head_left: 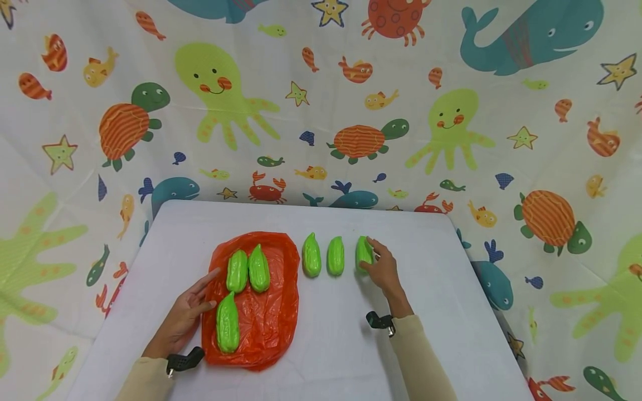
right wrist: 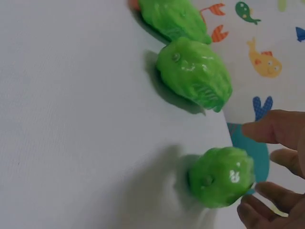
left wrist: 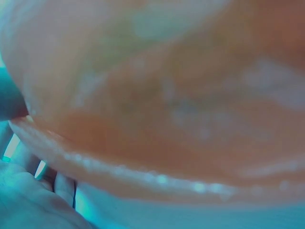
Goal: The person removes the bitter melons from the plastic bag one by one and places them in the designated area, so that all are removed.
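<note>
Three green ridged gourds lie on a spread red plastic bag (head_left: 271, 328): an upper left gourd (head_left: 237, 272), an upper right gourd (head_left: 259, 268) and a lower gourd (head_left: 228, 324). My left hand (head_left: 183, 314) pinches the bag's left edge; close up, the left wrist view shows red film (left wrist: 157, 119) passing between thumb and fingers. To the right of the bag, three more gourds stand in a row on the table. Around the rightmost gourd (right wrist: 221, 177) reaches my right hand (head_left: 383, 267), thumb and fingers spread apart, fingertips right beside its surface.
Left of that gourd are a middle gourd (head_left: 335, 256) and another gourd (head_left: 311, 255) near the bag's right edge. A white cloth covers the table (head_left: 331, 334). Behind it hangs a curtain (head_left: 301, 33) printed with sea animals.
</note>
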Available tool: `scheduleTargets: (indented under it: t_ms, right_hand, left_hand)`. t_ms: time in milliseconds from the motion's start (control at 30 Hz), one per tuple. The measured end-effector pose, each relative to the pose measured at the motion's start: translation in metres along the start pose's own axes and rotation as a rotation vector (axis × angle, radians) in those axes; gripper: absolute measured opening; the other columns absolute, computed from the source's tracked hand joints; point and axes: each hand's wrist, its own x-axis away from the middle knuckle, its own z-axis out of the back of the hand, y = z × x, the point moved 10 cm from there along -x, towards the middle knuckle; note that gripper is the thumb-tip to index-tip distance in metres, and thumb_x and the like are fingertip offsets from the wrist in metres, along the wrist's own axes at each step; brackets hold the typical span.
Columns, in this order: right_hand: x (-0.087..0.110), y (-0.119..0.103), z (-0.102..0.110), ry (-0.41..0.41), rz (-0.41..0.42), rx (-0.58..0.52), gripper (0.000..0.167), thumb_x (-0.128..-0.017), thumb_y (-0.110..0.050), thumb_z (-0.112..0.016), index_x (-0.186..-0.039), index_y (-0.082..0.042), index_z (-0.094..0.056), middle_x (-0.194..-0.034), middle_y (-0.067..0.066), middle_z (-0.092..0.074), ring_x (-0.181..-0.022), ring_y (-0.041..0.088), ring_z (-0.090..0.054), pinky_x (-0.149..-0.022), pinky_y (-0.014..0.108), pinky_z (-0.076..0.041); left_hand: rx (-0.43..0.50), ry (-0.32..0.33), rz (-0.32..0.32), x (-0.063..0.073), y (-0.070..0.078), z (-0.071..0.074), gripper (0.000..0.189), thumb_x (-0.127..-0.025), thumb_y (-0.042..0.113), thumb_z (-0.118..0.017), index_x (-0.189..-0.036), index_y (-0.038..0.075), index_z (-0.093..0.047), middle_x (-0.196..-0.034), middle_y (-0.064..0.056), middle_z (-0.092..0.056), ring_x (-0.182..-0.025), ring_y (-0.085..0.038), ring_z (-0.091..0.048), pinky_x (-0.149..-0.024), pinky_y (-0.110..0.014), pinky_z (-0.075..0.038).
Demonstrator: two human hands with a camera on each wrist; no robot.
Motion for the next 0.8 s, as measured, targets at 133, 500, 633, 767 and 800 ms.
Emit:
scheduleTargets:
  t_ms: [133, 500, 633, 767, 800]
  right_hand:
    - [0.004, -0.013, 0.004, 0.041, 0.047, 0.01, 0.081, -0.09, -0.005, -0.081, -0.162, -0.022, -0.047, -0.171, 0.013, -0.037, -0.156, 0.039, -0.038, -0.127, 0.052, -0.039]
    - [0.023, -0.058, -0.007, 0.085, 0.171, -0.127, 0.08, -0.087, -0.006, -0.086, -0.158, -0.027, -0.053, -0.167, 0.006, -0.045, -0.154, 0.034, -0.043, -0.127, 0.048, -0.039]
    - [0.029, -0.072, -0.019, 0.073, 0.211, -0.146, 0.08, -0.087, -0.009, -0.087, -0.157, -0.03, -0.054, -0.166, 0.002, -0.047, -0.154, 0.03, -0.044, -0.127, 0.046, -0.041]
    - [0.035, -0.086, -0.037, 0.054, 0.249, -0.145, 0.079, -0.087, -0.013, -0.088, -0.156, -0.032, -0.054, -0.164, -0.001, -0.05, -0.154, 0.027, -0.045, -0.125, 0.047, -0.042]
    - [0.037, -0.089, -0.042, 0.048, 0.259, -0.147, 0.079, -0.087, -0.014, -0.088, -0.156, -0.031, -0.054, -0.163, -0.001, -0.051, -0.153, 0.027, -0.046, -0.125, 0.048, -0.042]
  left_hand:
    - [0.008, 0.002, 0.005, 0.001, 0.002, -0.001, 0.075, -0.107, 0.006, -0.059, -0.171, 0.018, -0.022, -0.179, -0.014, -0.016, -0.135, 0.014, -0.049, -0.105, -0.012, -0.05]
    - [0.041, -0.023, -0.029, -0.001, 0.001, -0.001, 0.074, -0.107, 0.003, -0.056, -0.171, 0.016, -0.021, -0.173, 0.003, -0.032, -0.137, 0.012, -0.051, -0.106, -0.014, -0.051]
    - [0.045, -0.033, -0.055, 0.0, 0.001, -0.002, 0.073, -0.107, 0.001, -0.055, -0.171, 0.014, -0.021, -0.165, 0.012, -0.04, -0.137, 0.01, -0.053, -0.105, -0.015, -0.052]
    - [0.037, -0.029, -0.054, 0.0, 0.001, -0.002, 0.073, -0.108, 0.002, -0.055, -0.171, 0.015, -0.022, -0.164, 0.012, -0.041, -0.136, 0.01, -0.053, -0.105, -0.016, -0.053]
    - [0.037, -0.028, -0.052, 0.001, 0.001, -0.002, 0.073, -0.108, 0.002, -0.055, -0.171, 0.015, -0.022, -0.165, 0.011, -0.04, -0.137, 0.01, -0.053, -0.105, -0.016, -0.053]
